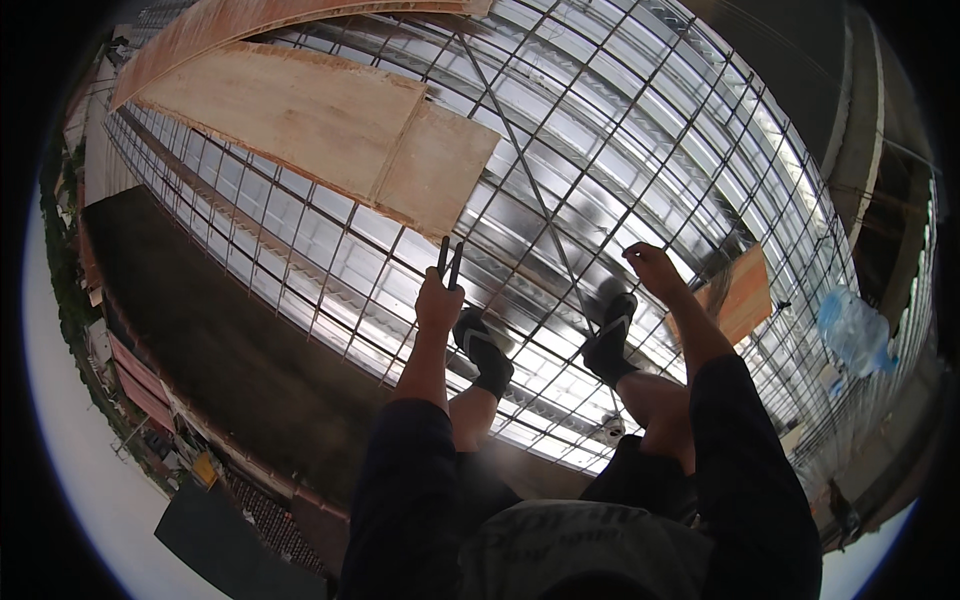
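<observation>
My left hand (438, 303) is wrapped round dark pliers (450, 265); their two prongs stick up past my fingers, near the corner of a worn board. My right hand (652, 268) is raised over the bar grid with its fingers curled together. Whatever it may hold is too small to make out. Below both hands lies a grid of steel reinforcing bars (545, 215) above shiny ribbed metal decking (600, 170). A single long bar (515, 150) crosses the grid at a slant. My feet in dark footwear stand on it.
Worn boards (290, 105) lie over the grid at the far left. An orange-brown board (740, 295) is right of my right arm, with a clear blue water jug (855, 330) beyond. Along the left runs a dark flat surface (230, 290), with rooftops past its edge.
</observation>
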A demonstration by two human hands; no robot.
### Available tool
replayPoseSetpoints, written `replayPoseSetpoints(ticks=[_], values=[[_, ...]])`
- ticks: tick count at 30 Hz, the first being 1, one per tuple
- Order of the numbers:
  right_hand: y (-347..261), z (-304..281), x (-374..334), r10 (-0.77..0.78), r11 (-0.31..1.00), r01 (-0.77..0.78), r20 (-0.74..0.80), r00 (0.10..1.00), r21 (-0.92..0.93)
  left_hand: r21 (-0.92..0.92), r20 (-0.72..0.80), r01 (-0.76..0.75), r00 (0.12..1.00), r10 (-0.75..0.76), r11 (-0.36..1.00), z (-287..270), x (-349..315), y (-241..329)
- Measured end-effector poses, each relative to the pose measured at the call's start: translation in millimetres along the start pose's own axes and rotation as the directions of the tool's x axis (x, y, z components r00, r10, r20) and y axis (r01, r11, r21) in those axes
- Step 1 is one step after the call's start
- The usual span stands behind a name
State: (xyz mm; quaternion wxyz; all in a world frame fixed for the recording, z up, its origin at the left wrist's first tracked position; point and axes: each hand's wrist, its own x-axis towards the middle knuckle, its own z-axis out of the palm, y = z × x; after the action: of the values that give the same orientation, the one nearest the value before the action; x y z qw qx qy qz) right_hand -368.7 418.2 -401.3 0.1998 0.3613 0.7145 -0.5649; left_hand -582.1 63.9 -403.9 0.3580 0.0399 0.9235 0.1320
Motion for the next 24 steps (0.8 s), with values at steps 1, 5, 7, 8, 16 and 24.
replayPoseSetpoints(ticks=[1,5,7,8,16,24], values=[[13,11,17,0.053,0.996,-0.054,-0.018,0.998,-0.066,0.02,-0.014,-0.004,1.0,0.004,1.0,18,10,-3],[41,53,56,0.063,0.93,-0.09,-0.087,0.994,-0.357,0.074,-0.043,-0.014,0.999,0.017,0.997,74,44,-8],[52,78,82,0.08,0.875,-0.152,-0.171,0.982,-0.459,0.125,-0.146,-0.069,0.985,0.087,0.99,102,66,-18],[52,84,89,0.089,0.873,-0.16,-0.172,0.981,-0.461,0.115,-0.189,-0.068,0.978,0.089,0.991,113,71,-21],[59,97,145,0.107,0.709,-0.152,-0.109,0.988,-0.688,0.063,-0.33,-0.007,0.944,0.028,0.998,151,99,-21],[50,95,152,-0.101,0.663,-0.064,-0.174,0.98,-0.745,0.169,-0.314,0.06,0.95,-0.004,0.984,133,103,-14]])
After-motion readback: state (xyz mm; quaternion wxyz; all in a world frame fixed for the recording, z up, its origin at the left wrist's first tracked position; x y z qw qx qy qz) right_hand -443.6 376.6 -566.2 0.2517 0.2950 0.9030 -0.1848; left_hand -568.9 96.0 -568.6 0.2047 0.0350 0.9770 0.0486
